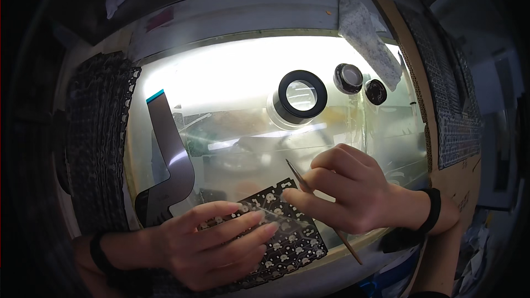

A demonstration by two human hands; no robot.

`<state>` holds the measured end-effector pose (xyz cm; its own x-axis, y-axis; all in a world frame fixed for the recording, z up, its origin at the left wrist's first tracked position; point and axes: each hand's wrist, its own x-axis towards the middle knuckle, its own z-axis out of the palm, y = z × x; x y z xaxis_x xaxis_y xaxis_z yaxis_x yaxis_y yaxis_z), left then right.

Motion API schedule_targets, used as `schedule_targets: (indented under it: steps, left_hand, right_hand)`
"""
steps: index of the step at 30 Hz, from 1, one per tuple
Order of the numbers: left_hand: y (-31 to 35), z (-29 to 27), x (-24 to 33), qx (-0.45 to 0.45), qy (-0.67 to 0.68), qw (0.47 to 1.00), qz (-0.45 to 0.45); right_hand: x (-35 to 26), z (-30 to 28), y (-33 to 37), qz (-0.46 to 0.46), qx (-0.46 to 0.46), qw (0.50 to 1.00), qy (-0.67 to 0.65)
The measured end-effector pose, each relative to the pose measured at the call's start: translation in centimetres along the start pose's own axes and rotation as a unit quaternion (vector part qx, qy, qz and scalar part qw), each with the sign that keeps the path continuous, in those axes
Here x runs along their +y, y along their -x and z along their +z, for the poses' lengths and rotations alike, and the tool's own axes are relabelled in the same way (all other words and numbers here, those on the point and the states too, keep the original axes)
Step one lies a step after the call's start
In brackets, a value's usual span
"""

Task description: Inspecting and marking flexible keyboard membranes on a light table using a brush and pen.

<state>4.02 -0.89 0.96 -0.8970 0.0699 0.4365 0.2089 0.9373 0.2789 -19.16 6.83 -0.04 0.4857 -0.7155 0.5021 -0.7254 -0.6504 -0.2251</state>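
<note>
A black perforated keyboard sheet [298,243] lies on a lit glass light table [232,77], near its front edge. My left hand [215,243] lies flat on the sheet with fingers stretched out, pressing it down. Above the sheet's right part, my right hand [353,187] pinches a thin wooden stick [348,247]. One end of the stick points up and left past the fingers; the other end slants down to the right. A grey flat ribbon cable [168,149] with a blue tip runs from the sheet's left side up over the glass.
A black-rimmed magnifier loupe [301,95] stands on the glass at centre back, with two smaller black rings [349,77] to its right. Stacks of black perforated sheets [99,132] lie at the left and at the right [452,105]. A grey cloth [367,38] hangs at back right.
</note>
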Motion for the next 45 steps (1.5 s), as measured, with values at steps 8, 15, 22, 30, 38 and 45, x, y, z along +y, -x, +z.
schedule_targets:
  steps: [8, 15, 22, 30, 38, 45]
  left_hand:
    - [-0.4, -0.5, -0.1, -0.009, -0.017, 1.000, 0.019]
    - [-1.3, -0.8, -0.1, -0.117, -0.089, 0.983, -0.109]
    - [-1.3, -0.1, 0.7, -0.146, -0.142, 0.971, -0.129]
    - [-1.0, 0.2, 0.4, -0.153, -0.170, 0.965, -0.126]
    - [-0.6, 0.4, 1.2, -0.094, -0.257, 0.957, -0.091]
    - [0.2, -5.6, 6.4, 0.005, -0.367, 0.890, -0.272]
  right_hand:
    - [0.4, -0.2, -0.2, 0.001, 0.069, 0.998, -0.016]
    - [1.0, -0.2, 0.1, 0.016, 0.193, 0.980, -0.048]
    - [0.8, 0.1, 0.4, -0.002, 0.218, 0.975, -0.045]
    - [1.0, 0.1, -0.2, 0.021, 0.244, 0.969, -0.032]
    - [1.4, 0.3, 0.3, 0.026, 0.230, 0.972, -0.026]
    - [1.7, 0.4, 0.3, 0.025, 0.240, 0.969, -0.055]
